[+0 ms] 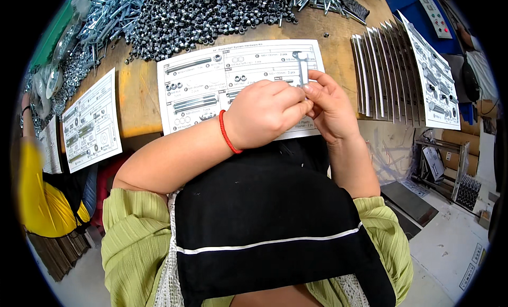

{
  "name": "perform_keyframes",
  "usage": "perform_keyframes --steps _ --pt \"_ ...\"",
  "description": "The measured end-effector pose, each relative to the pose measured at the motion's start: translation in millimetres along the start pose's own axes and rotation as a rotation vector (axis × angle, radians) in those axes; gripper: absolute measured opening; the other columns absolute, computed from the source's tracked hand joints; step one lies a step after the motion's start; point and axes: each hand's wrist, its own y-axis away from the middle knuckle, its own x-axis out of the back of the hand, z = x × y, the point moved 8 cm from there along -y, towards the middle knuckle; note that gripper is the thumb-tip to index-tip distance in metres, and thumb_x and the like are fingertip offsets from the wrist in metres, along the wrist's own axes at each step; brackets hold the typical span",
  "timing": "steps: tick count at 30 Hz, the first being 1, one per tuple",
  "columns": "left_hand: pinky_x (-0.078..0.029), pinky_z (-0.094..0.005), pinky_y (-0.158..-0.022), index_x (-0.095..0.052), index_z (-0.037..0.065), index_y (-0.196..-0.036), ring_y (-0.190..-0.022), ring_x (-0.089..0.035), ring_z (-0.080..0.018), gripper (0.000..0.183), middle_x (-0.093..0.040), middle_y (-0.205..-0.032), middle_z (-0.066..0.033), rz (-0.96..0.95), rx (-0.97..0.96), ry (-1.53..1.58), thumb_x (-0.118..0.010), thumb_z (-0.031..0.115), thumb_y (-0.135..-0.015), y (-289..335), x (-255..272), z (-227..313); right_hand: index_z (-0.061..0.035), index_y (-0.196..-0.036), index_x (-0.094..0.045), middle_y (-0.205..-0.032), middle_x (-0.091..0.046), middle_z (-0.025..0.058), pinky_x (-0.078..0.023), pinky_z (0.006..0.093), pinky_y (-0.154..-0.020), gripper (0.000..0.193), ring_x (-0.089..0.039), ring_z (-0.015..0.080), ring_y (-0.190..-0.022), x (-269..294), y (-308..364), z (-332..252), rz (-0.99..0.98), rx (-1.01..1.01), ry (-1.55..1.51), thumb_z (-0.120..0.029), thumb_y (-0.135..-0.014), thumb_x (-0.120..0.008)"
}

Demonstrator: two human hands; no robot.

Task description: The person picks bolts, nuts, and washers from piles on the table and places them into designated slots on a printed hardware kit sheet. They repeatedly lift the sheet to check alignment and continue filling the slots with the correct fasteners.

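Both of my hands meet above a printed hardware sheet lying at the table's near edge. My right hand is closed, its thumb and fingers pinching what looks like a small flat silver wrench. The wider head of this piece points away from me, and its lower end is hidden by fingers. My left hand, with a red cord at the wrist, has its fingers bent and pressed together against the right fingertips. Whatever it pinches is hidden.
Heaped black and silver nuts cover the back of the wooden table, beside long bolts and loose bolts. A row of upright printed cards stands at right. Another sheet hangs at left, near a yellow-sleeved person.
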Motion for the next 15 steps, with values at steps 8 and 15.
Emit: perform_keyframes --steps 8,15 --pt "-0.05 -0.0369 -0.083 -0.068 0.006 -0.106 -0.096 -0.063 -0.0283 0.036 -0.067 -0.105 -0.011 0.001 0.385 0.017 -0.076 0.001 -0.071 43.0 42.0 -44.0 -0.0021 -0.111 -0.066 -0.094 -0.066 0.0097 -0.049 0.0336 -0.082 0.022 -0.062 0.0235 -0.089 28.4 10.6 -48.2 0.019 0.319 1.242 -0.004 -0.089 -0.062" --pt "-0.051 -0.0329 -0.078 -0.068 0.003 -0.104 -0.093 -0.063 -0.0245 0.022 -0.064 -0.107 -0.0104 0.106 0.845 -0.232 -0.07 0.005 -0.083 164.7 95.9 -109.0 -0.0042 -0.101 -0.068 -0.099 -0.063 0.0108 -0.047 0.0386 -0.086 0.022 -0.058 0.0319 -0.098 27.2 -0.1 -17.9 -0.017 0.461 1.529 -0.001 -0.08 -0.068"
